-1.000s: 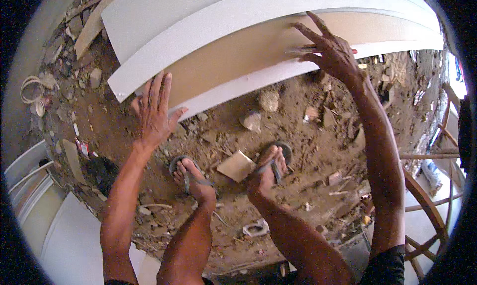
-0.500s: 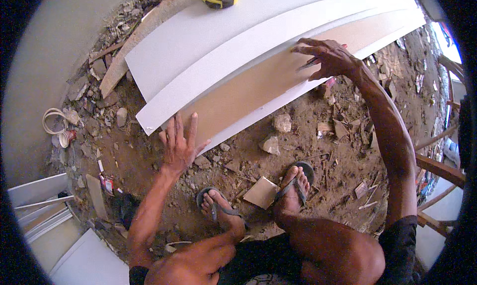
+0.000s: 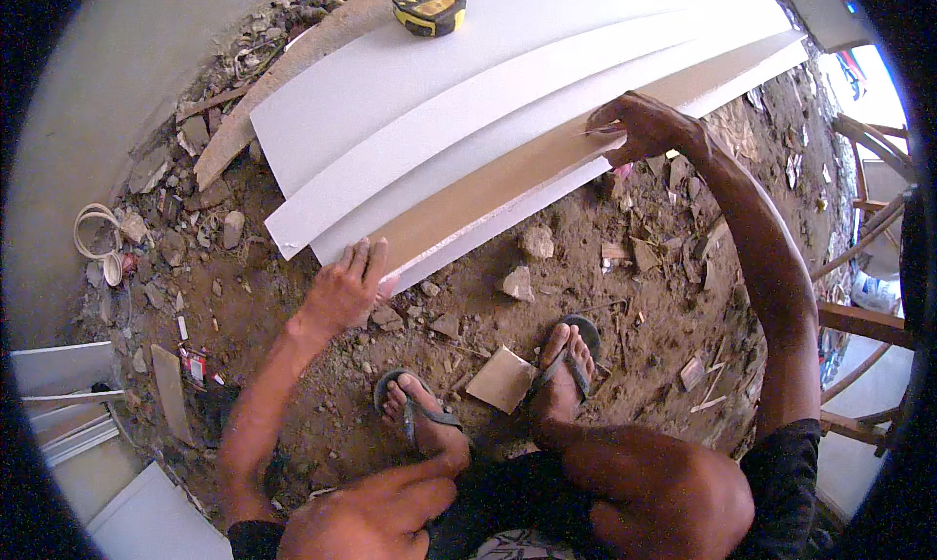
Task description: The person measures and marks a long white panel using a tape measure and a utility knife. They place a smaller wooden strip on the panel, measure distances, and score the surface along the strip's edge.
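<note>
A long strip of plasterboard (image 3: 508,181), brown paper side up, lies over white boards and tilts, its rough white near edge showing. My left hand (image 3: 337,289) holds the strip's left end, fingers on the brown face and thumb by the near edge. Farther along to the right, my right hand (image 3: 649,129) curls over the same near edge; its thumb is hidden. Beyond the strip lies a narrow white board strip (image 3: 429,121), on top of a wider white board (image 3: 332,111).
A yellow and black tape measure (image 3: 429,14) sits on the wide board. Rubble, stones (image 3: 537,241) and a square tile piece (image 3: 502,380) litter the dirt floor around my sandalled feet. White panels (image 3: 156,516) stand at lower left, wooden bars (image 3: 864,324) at right.
The brown strip has shifted toward me and tilted, baring more white board behind it. My right hand has closed from spread fingers onto its edge; my left has moved slightly with its end.
</note>
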The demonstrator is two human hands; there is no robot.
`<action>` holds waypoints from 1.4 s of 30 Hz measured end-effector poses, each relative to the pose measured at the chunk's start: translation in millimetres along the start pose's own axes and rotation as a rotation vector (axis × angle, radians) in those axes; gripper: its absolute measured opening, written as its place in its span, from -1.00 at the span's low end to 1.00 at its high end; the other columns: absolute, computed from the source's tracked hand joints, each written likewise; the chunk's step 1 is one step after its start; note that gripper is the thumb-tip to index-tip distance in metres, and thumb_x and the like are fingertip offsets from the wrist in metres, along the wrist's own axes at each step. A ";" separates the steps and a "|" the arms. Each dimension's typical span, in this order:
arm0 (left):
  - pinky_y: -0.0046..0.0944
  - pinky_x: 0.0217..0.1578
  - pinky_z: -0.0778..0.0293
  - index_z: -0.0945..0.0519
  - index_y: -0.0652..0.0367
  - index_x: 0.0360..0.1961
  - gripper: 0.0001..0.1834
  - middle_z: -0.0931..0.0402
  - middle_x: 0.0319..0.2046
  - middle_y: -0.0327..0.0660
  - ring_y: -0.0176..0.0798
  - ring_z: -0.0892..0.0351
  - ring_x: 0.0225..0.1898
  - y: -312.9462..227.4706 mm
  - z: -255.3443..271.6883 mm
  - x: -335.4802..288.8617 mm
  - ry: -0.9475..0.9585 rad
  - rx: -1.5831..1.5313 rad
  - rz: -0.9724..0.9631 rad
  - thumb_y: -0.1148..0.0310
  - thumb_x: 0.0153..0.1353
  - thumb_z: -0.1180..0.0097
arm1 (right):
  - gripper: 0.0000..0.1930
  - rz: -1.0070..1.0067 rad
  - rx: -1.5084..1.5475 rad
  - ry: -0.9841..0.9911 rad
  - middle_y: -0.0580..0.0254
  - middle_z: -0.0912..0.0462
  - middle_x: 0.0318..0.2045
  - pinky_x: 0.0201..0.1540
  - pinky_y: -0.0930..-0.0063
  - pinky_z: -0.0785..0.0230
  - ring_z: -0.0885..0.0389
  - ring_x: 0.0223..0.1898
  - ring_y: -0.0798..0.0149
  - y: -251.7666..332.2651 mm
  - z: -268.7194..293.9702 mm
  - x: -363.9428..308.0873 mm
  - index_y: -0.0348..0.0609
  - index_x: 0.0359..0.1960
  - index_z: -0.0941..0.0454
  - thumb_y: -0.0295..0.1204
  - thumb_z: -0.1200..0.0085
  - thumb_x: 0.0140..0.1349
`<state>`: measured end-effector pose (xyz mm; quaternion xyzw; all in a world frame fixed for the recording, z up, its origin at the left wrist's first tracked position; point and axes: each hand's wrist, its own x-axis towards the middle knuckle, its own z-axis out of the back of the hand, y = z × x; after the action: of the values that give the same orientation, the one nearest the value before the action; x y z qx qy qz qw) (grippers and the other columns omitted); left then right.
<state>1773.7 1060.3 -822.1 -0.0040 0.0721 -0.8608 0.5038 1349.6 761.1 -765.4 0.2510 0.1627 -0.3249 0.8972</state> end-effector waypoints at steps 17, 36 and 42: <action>-0.07 0.07 -0.51 -0.64 0.21 -0.02 -0.54 -0.63 -0.04 -0.10 -0.10 -0.60 0.00 1.8 -78.4 29.3 -0.718 -1.324 0.260 0.29 0.05 -0.41 | -0.65 -0.022 -0.162 -0.129 0.03 -0.63 0.00 0.12 0.09 -0.42 -0.57 0.04 -0.06 30.6 23.4 -12.1 -0.11 0.04 -0.58 -0.17 0.03 0.41; -0.26 -0.16 -0.60 -0.73 0.28 -0.21 -0.81 -0.72 -0.24 -0.06 -0.25 -0.72 -0.22 -0.4 -43.3 36.2 -0.840 -1.231 0.327 0.48 0.13 -0.36 | -0.68 -0.289 0.998 -0.158 0.34 -0.42 -0.59 -0.63 0.47 -0.21 -0.34 -0.65 0.46 304.7 -67.4 7.0 -0.18 -0.17 -0.45 -0.17 0.20 0.49; -0.27 -0.20 -0.62 -0.73 0.29 -0.21 -0.80 -0.73 -0.26 -0.07 -0.25 -0.72 -0.24 0.8 -43.5 36.5 -0.795 -1.194 0.366 0.48 0.12 -0.37 | -0.51 -0.355 1.177 -0.551 0.25 -0.48 -0.55 -0.72 0.48 -0.20 -0.40 -0.68 0.46 336.5 -106.1 13.6 -0.20 0.12 -0.19 -0.29 -0.16 0.33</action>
<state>1752.9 1033.5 -867.7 -0.5768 0.3395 -0.5111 0.5393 1569.6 1036.3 -742.7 0.5758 -0.2375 -0.5540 0.5525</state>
